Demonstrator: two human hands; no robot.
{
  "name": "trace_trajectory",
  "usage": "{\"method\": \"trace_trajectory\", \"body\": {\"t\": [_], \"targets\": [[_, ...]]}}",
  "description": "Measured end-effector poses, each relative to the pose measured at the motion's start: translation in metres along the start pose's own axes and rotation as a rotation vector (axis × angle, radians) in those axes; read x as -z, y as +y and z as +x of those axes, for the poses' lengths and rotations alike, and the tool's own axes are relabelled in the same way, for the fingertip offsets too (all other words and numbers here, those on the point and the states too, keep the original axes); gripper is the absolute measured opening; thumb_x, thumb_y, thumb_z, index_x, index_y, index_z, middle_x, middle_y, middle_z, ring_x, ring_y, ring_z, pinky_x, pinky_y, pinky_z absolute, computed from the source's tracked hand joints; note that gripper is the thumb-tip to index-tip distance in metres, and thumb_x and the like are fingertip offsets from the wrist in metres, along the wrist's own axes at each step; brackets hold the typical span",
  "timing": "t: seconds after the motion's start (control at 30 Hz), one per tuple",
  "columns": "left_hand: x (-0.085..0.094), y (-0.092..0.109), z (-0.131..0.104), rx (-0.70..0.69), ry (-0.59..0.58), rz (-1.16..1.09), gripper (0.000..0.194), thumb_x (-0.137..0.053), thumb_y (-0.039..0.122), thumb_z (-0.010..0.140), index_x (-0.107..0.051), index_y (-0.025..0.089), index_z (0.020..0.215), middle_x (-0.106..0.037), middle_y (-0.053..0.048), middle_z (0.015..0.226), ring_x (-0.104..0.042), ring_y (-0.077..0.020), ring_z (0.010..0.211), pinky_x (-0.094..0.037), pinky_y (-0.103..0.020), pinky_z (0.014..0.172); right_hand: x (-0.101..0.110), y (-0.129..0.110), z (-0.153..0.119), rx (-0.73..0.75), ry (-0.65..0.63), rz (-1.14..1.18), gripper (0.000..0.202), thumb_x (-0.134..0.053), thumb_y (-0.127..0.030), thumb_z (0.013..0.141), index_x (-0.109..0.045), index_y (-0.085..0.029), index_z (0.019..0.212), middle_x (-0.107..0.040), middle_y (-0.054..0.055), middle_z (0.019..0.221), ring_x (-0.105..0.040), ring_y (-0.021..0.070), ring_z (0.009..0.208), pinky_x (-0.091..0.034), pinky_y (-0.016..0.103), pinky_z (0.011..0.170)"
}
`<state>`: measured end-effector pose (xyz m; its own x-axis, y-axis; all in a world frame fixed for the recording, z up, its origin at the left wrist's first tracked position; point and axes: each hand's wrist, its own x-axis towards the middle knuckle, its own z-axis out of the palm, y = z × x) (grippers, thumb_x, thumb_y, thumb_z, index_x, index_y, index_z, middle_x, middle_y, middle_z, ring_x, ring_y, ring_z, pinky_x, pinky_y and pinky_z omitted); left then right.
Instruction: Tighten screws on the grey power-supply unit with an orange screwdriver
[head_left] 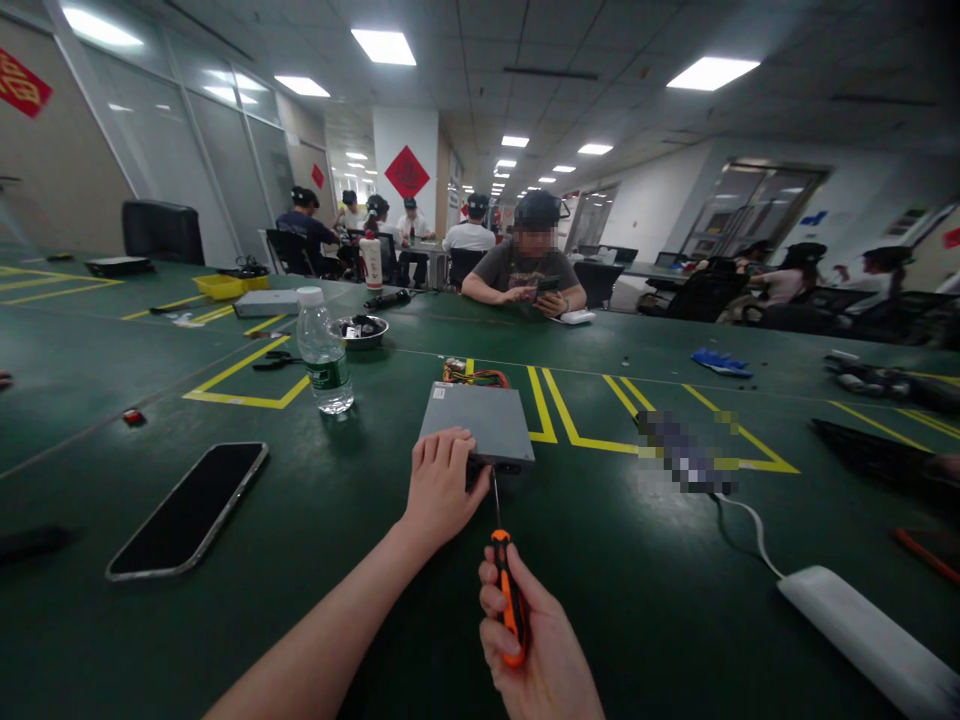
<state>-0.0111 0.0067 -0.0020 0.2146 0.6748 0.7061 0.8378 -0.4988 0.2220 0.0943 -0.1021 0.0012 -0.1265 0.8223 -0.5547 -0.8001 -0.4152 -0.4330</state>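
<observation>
A grey metal computer power supply (484, 415) sits on the green table in front of me, a bundle of coloured cables (480, 376) at its far side. My left hand (441, 482) grips its near left corner, fingers over the top and thumb against the near face. In my right hand (536, 640) is an orange and black screwdriver (511, 602), fist closed round its handle. The screwdriver's shaft points away from me and its tip meets the near face of the power supply, beside my left thumb. Exactly what the tip touches is too small to make out.
Left of the power supply stand a water bottle (327, 365) and a metal bowl (371, 338) of small dark parts. A phone (191, 510) lies nearer left. To the right are a blurred-out device (682, 450) and a white power strip (862, 630). A person (529, 265) sits opposite.
</observation>
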Motion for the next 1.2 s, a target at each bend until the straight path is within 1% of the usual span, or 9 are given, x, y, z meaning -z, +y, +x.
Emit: {"method": "trace_trajectory", "body": {"t": [0.13,0.23,0.47,0.6,0.73,0.87,0.93,1.07,1.2], "targets": [[0.0,0.0,0.0,0.006,0.007,0.01,0.023,-0.055,0.031,0.078,-0.051,0.019,0.098,-0.057,-0.009,0.11,-0.049,-0.0246,0.106,-0.034,-0.041,0.091,0.0,0.001,0.0,0.034,0.028,-0.053,0.03,-0.071,-0.038,0.072,-0.057,-0.015,0.087,-0.054,-0.002,0.064,-0.041,0.0027,0.039,-0.029,0.012,0.031],[-0.001,0.0,0.0,0.01,0.003,0.016,0.023,-0.055,0.031,0.078,-0.051,0.019,0.097,-0.057,-0.008,0.11,-0.049,-0.0241,0.106,-0.034,-0.041,0.091,-0.002,0.001,-0.001,0.075,0.061,-0.027,0.03,-0.076,-0.031,0.066,-0.055,-0.015,0.08,-0.055,-0.002,0.066,-0.045,0.004,0.041,-0.028,0.012,0.03],[-0.001,0.0,0.001,0.017,-0.001,0.024,0.023,-0.055,0.031,0.078,-0.051,0.019,0.097,-0.057,-0.008,0.11,-0.048,-0.0246,0.105,-0.034,-0.041,0.091,-0.006,-0.003,-0.003,-0.031,0.097,0.056,0.023,-0.072,-0.028,0.072,-0.057,-0.014,0.082,-0.056,-0.001,0.066,-0.049,0.0046,0.042,-0.031,0.011,0.03],[-0.001,0.0,0.0,0.017,-0.002,0.02,0.022,-0.055,0.03,0.078,-0.051,0.02,0.098,-0.057,-0.008,0.11,-0.048,-0.0244,0.105,-0.034,-0.041,0.09,-0.008,-0.004,-0.004,-0.009,0.14,0.089,0.022,-0.073,-0.025,0.071,-0.057,-0.014,0.081,-0.057,-0.001,0.065,-0.048,0.0041,0.04,-0.027,0.01,0.028],[-0.002,0.0,0.0,0.014,0.009,0.018,0.022,-0.055,0.03,0.078,-0.051,0.02,0.097,-0.057,-0.008,0.11,-0.047,-0.0243,0.104,-0.034,-0.041,0.09,-0.014,-0.007,-0.006,-0.027,0.174,0.122,0.014,-0.063,-0.023,0.082,-0.057,-0.011,0.081,-0.057,0.0,0.06,-0.043,0.0023,0.035,-0.026,0.01,0.028],[-0.002,0.0,0.0,0.015,0.003,0.017,0.021,-0.054,0.031,0.079,-0.051,0.02,0.097,-0.057,-0.007,0.11,-0.047,-0.0243,0.103,-0.035,-0.041,0.089,-0.016,-0.009,-0.005,-0.05,0.155,0.14,0.02,-0.052,-0.024,0.089,-0.058,-0.007,0.08,-0.058,0.002,0.056,-0.037,0.0009,0.029,-0.022,0.01,0.026],[-0.002,0.0,0.0,0.021,0.003,0.014,0.021,-0.054,0.03,0.078,-0.051,0.02,0.096,-0.057,-0.007,0.11,-0.047,-0.0245,0.102,-0.035,-0.041,0.089,-0.012,-0.009,-0.003,-0.055,0.113,0.139,0.021,-0.066,-0.026,0.078,-0.059,-0.007,0.08,-0.058,0.001,0.055,-0.037,0.001,0.03,-0.021,0.01,0.026],[-0.001,0.0,0.0,0.023,-0.007,0.009,0.021,-0.054,0.03,0.079,-0.051,0.02,0.097,-0.056,-0.007,0.11,-0.047,-0.0247,0.103,-0.034,-0.042,0.089,0.001,-0.01,0.0,-0.047,0.045,0.126,0.055,-0.089,-0.031,0.036,-0.062,-0.007,0.077,-0.06,0.0,0.054,-0.036,0.0006,0.03,-0.021,0.01,0.025],[-0.001,0.0,0.001,0.02,-0.005,0.003,0.02,-0.053,0.03,0.079,-0.051,0.021,0.097,-0.056,-0.007,0.109,-0.047,-0.0251,0.102,-0.034,-0.042,0.089,0.008,-0.013,-0.004,0.008,0.097,0.099,0.062,-0.089,-0.033,0.024,-0.062,-0.007,0.074,-0.058,-0.002,0.05,-0.033,-0.0003,0.028,-0.018,0.01,0.024]]}}
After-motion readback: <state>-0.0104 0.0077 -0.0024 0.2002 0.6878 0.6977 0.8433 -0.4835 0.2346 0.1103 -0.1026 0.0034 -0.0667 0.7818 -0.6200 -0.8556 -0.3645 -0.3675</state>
